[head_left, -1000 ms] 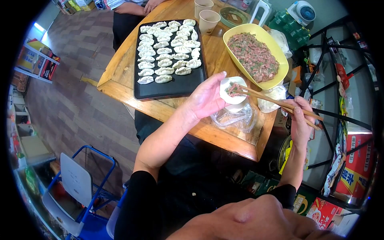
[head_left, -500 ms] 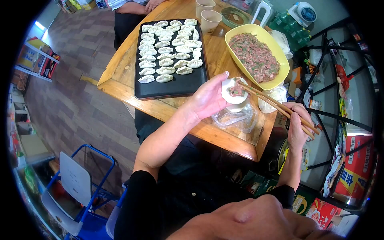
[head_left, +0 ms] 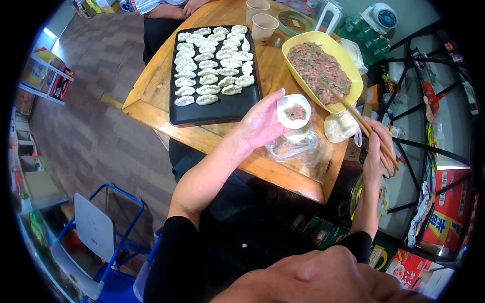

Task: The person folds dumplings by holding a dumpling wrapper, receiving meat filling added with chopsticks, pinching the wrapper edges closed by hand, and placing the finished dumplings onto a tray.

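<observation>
My left hand (head_left: 263,122) holds a round dumpling wrapper (head_left: 294,102) with a small lump of meat filling (head_left: 295,112) at its middle. Closed around a pair of chopsticks (head_left: 359,120), my right hand (head_left: 378,146) is off the table's right edge. The chopstick tips reach the near side of a yellow bowl (head_left: 357,87) of minced meat with green bits (head_left: 318,68). Beneath the held wrapper, more wrappers (head_left: 298,135) lie by a clear plastic bag (head_left: 298,151). Left of my left hand, a black tray (head_left: 217,111) carries several rows of folded dumplings (head_left: 208,89).
Two paper cups (head_left: 264,29) and a round green-rimmed dish (head_left: 295,22) stand at the back of the wooden table (head_left: 242,151). A white bag (head_left: 339,127) lies below the bowl. Another person's hands (head_left: 192,7) show at the top. A folding chair (head_left: 96,227) is at lower left.
My right hand has drawn the chopsticks away from the wrapper, and their tips are now at the yellow bowl. The filling stays on the wrapper, which now faces up more fully.
</observation>
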